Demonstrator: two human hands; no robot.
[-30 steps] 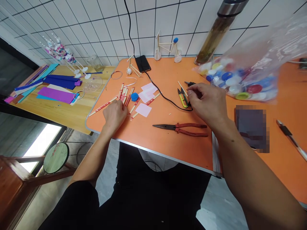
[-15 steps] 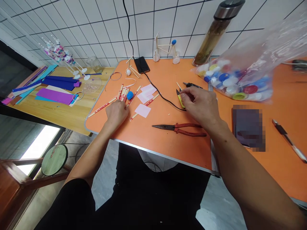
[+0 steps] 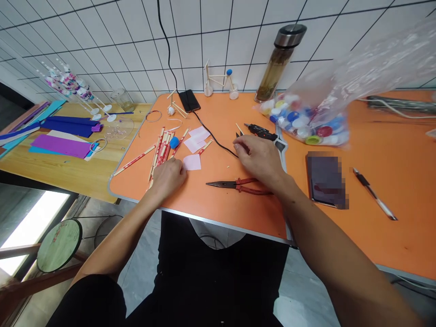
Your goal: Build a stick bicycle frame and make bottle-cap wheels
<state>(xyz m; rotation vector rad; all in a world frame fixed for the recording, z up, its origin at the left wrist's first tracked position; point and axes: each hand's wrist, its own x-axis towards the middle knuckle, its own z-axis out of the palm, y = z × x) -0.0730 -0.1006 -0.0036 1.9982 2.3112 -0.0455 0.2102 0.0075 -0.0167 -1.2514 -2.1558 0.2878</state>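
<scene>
My left hand (image 3: 168, 178) rests palm-down against the red-striped sticks (image 3: 160, 152); my right hand (image 3: 259, 156), fingers curled above the needle-nose pliers (image 3: 226, 184), pinches nothing I can confirm.

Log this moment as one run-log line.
left hand on striped sticks | right hand near glue gun | red pliers nearby

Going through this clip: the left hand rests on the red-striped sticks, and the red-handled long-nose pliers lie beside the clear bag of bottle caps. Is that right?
No: the head view shows the red-handled long-nose pliers below the right hand, apart from the clear bag of bottle caps. The rest stands.
</scene>
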